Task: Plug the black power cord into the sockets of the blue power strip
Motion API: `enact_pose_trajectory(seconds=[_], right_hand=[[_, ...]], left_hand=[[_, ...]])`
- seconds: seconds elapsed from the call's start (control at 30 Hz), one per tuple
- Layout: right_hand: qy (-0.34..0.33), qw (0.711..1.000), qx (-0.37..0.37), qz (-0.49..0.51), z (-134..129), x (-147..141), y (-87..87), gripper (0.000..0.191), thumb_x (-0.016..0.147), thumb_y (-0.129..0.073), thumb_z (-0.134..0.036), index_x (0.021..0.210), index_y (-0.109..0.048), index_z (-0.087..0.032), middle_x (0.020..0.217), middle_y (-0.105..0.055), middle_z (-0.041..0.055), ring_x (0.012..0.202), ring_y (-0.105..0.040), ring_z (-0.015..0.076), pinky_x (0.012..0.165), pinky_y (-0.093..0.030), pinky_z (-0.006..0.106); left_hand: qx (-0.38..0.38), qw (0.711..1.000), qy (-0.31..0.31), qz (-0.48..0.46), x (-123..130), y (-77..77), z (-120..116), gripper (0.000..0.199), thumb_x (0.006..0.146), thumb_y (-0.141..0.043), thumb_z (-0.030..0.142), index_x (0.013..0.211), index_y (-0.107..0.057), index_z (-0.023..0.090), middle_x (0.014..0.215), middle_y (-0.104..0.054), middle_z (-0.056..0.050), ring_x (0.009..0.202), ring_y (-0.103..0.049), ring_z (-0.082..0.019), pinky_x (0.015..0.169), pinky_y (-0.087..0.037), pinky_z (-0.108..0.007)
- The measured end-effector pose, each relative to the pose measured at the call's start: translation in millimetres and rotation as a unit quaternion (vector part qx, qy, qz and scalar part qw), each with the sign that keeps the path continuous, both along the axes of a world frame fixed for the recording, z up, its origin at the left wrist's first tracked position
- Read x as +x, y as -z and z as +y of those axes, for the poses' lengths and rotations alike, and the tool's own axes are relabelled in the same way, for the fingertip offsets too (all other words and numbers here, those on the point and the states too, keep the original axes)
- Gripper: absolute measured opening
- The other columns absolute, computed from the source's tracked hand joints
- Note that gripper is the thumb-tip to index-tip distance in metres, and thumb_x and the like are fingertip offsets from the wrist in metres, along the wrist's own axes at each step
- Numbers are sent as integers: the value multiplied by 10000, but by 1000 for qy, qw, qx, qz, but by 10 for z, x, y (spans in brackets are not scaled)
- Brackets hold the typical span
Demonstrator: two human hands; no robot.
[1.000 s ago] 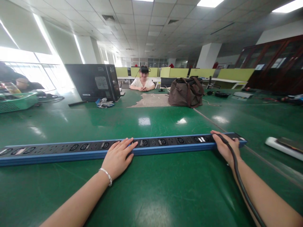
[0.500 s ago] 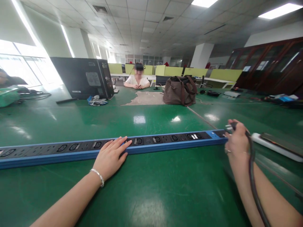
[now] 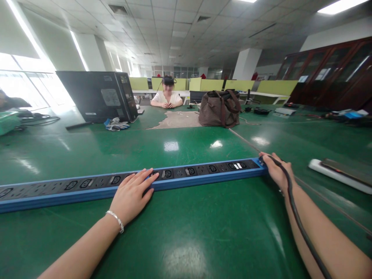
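Note:
A long blue power strip [image 3: 186, 179] with a row of black sockets lies across the green table. My left hand [image 3: 132, 193] rests on its middle with the fingers spread, holding nothing. At the strip's right end, my right hand [image 3: 277, 170] is closed round the plug end of a thick black cable [image 3: 296, 215]. The cable runs back over my right forearm. The plug is mostly hidden by my fingers, close against the end section of the strip.
A white bar with a dark flat object [image 3: 340, 176] lies at the right. Further back are a black computer case [image 3: 95, 97], gloves [image 3: 116, 124] and a brown bag [image 3: 219, 108]. A person [image 3: 167, 95] sits across the green table [image 3: 197, 232].
My right hand has moved left with the cable plug, from beyond the strip's end onto its end section. My left hand stays on the strip. The view has shifted slightly.

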State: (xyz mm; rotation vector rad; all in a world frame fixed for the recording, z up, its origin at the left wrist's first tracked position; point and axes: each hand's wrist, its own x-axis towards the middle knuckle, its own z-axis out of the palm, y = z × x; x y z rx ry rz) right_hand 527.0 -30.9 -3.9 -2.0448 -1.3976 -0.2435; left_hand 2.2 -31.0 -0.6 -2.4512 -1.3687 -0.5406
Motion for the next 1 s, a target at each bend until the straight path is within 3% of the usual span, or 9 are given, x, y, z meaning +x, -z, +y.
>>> enact_pose_trajectory(seconds=[0.17,0.37,0.53,0.63,0.83,1.0], right_hand=[[9,999,-7,40,2,-123,-43,410,841,-371,-450,1046,-678,-272,1154,-658,62,1283,-414,310,1074,-167,614],[11,1000,9,14,-20,-159,23,414,847,-368,-457,1081,-662,-284,1178,-647,56,1272,-418,312,1066,-188,604],[18,1000,-22,-6,-74,-167,15,499,862,-329,-519,1190,-610,-269,1347,-528,60,1347,-293,336,1085,-186,543],[7,999,-46,-11,-99,-160,13,495,870,-319,-514,1220,-583,-284,1323,-551,61,1337,-311,337,1085,-182,532],[35,999,-22,-27,-142,-218,7,510,868,-320,-547,1219,-583,-287,1369,-503,76,1349,-274,360,1066,-220,565],[27,1000,-12,4,-135,-201,38,525,863,-311,-548,1215,-588,-275,1331,-539,76,1339,-311,347,1088,-228,526]], left_hand=[[-4,1000,-1,-2,0,0,-1,452,859,-451,352,1310,-480,337,1383,-497,2,1247,-485,-222,1041,-387,-430],[-7,1000,-3,-2,2,0,-1,457,860,-450,352,1316,-469,345,1384,-498,3,1253,-478,-219,1042,-382,-430],[-4,1000,-10,6,2,6,-5,452,866,-441,352,1318,-463,353,1396,-483,11,1256,-475,-218,1034,-387,-430],[-3,1000,-8,1,-3,15,-1,454,865,-441,348,1319,-463,353,1394,-485,11,1252,-479,-217,1036,-386,-427],[0,1000,-7,-1,2,16,-3,451,865,-444,340,1314,-469,354,1385,-496,10,1250,-482,-213,1036,-384,-422],[2,1000,-9,2,5,19,1,453,861,-452,337,1313,-468,357,1390,-490,15,1251,-481,-214,1026,-394,-422]])
